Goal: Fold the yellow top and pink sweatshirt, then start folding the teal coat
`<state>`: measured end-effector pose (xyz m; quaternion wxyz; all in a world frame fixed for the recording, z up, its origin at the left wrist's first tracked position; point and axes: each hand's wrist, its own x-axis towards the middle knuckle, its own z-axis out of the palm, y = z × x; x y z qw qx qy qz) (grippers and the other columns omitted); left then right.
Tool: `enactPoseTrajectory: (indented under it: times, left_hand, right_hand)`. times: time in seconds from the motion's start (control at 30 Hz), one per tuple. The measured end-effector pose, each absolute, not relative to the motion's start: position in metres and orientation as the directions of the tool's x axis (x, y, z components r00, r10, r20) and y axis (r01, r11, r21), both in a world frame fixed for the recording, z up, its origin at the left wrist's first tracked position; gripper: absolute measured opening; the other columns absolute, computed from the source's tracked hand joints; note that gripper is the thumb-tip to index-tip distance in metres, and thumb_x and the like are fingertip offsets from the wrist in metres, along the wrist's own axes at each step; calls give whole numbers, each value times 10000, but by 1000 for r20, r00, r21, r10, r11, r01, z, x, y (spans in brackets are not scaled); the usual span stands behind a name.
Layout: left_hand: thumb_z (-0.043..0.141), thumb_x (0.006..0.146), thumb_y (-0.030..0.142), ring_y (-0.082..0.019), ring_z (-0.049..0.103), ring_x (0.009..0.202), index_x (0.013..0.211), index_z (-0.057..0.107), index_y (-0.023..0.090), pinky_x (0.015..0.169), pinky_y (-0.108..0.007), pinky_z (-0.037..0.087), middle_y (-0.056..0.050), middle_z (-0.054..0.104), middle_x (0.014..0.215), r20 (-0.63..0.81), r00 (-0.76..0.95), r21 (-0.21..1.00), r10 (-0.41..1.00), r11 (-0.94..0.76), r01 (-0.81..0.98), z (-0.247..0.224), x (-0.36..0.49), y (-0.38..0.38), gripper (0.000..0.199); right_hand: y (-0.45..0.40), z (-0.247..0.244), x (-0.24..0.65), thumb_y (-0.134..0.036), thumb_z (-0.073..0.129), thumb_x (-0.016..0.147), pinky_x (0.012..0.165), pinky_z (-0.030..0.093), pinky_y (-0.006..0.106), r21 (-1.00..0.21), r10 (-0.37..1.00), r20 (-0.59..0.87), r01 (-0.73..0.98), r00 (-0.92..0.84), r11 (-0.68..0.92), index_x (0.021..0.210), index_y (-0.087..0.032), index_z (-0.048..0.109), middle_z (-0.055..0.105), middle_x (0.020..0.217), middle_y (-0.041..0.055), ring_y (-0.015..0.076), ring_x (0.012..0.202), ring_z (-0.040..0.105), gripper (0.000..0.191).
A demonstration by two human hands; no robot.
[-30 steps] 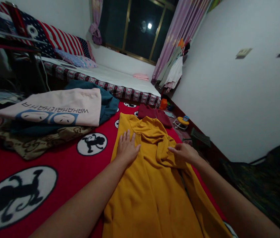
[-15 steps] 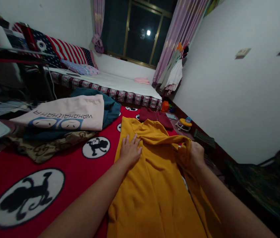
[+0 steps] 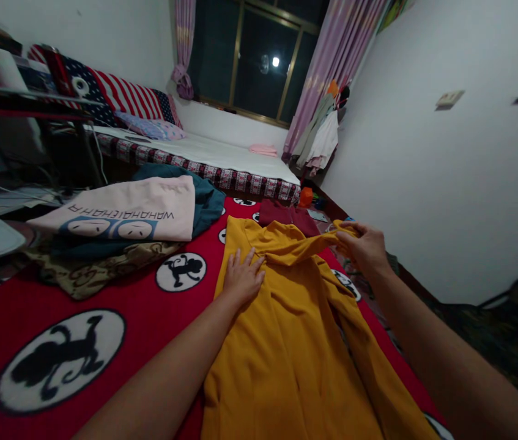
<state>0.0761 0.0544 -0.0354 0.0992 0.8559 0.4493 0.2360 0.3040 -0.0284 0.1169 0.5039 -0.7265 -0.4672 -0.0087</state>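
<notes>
A mustard-yellow garment (image 3: 286, 342) lies spread lengthwise on a red blanket (image 3: 139, 324) printed with monkey figures in white circles. My left hand (image 3: 241, 278) rests flat on its upper left part, fingers apart. Raised at the right, my right hand (image 3: 366, 247) pinches a strip of the yellow cloth, which stretches from the neck area up to the fingers. One sleeve runs down the right side toward the bottom edge. Just beyond the yellow garment lies a folded dark red garment (image 3: 286, 215).
Left of the yellow garment is a pile with a pale pink printed garment (image 3: 167, 208), a teal one (image 3: 208, 198) and a brown patterned one (image 3: 88, 278). A bed (image 3: 222, 153) stands beneath the window. A dark chair-like object (image 3: 506, 330) is at the right.
My right hand has lifted and moved slightly right, pulling the yellow strip up and tauter. The sleeve has dropped away below it, uncovering more blanket. My left hand has stayed nearly in place.
</notes>
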Motion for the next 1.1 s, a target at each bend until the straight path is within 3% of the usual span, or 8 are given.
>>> enactPoseTrajectory:
  times: [0.1, 0.2, 0.27, 0.37, 0.57, 0.7, 0.83, 1.1]
  left_hand:
    - [415, 932, 408, -272, 312, 1385, 1354, 488, 290, 1140, -493, 211, -28, 416, 1476, 309, 455, 576, 835, -545, 610, -31, 70, 62, 444]
    - [364, 962, 335, -203, 450, 1298, 1349, 474, 185, 1101, -378, 333, -95, 494, 1407, 294, 299, 883, 908, -378, 277, -29, 60, 77, 429]
    - [360, 965, 333, -198, 545, 1205, 1325, 474, 130, 1042, -347, 410, -142, 531, 1352, 208, 221, 977, 953, -212, -4, -30, 53, 88, 428]
    - [395, 951, 353, -203, 646, 1047, 1257, 505, 93, 956, -354, 483, -172, 602, 1228, 116, 216, 979, 969, -76, -187, -33, 48, 99, 417]
    - [668, 746, 218, -222, 651, 983, 1109, 599, 100, 899, -354, 507, -139, 664, 1075, 154, 223, 983, 963, -126, -135, -34, 57, 93, 388]
    - [729, 679, 221, -209, 659, 857, 1112, 618, 104, 814, -339, 528, -108, 682, 960, 225, 200, 969, 953, -240, 53, -31, 61, 82, 462]
    - [716, 705, 240, -186, 649, 803, 1089, 653, 122, 743, -292, 523, -77, 693, 888, 305, 183, 907, 935, -344, 243, -32, 61, 76, 407]
    - [642, 750, 195, -149, 636, 736, 809, 695, 160, 675, -241, 470, -35, 707, 807, 376, 240, 875, 895, -429, 227, -37, 60, 77, 87]
  right_hand:
    - [-46, 137, 245, -297, 623, 777, 698, 503, 285, -360, 730, 674, 913, 114, 190, 1049, -213, 671, 667, 974, 72, 191, 806, 631, 289]
    - [-82, 121, 185, -233, 532, 875, 647, 449, 241, -48, 795, 497, 904, -348, 425, 1033, -280, 655, 647, 925, 35, 143, 723, 596, 205]
    - [-107, 91, 155, -191, 498, 898, 577, 400, 246, 56, 795, 310, 845, -521, 532, 1067, -275, 622, 643, 905, 26, 129, 653, 557, 225]
    - [-133, 47, 133, -322, 601, 859, 573, 384, 261, -11, 787, 114, 792, -606, 611, 988, -259, 614, 650, 887, 4, 134, 645, 550, 145]
    - [-112, 53, 158, -307, 591, 865, 609, 425, 218, -478, 905, 247, 768, -347, 425, 947, -210, 660, 682, 844, 13, 112, 678, 604, 144]
    - [-35, 58, 198, -257, 582, 830, 644, 473, 239, -599, 940, 341, 765, -27, 239, 834, -193, 691, 695, 772, 25, 130, 676, 620, 127]
    - [55, 36, 231, -204, 574, 778, 564, 502, 218, -767, 925, 141, 629, 354, -124, 886, -156, 670, 702, 844, 49, 144, 702, 653, 151]
    - [150, 7, 250, -373, 600, 787, 477, 401, 185, -687, 885, 77, 668, 459, -286, 545, -130, 583, 562, 466, 17, 100, 439, 542, 343]
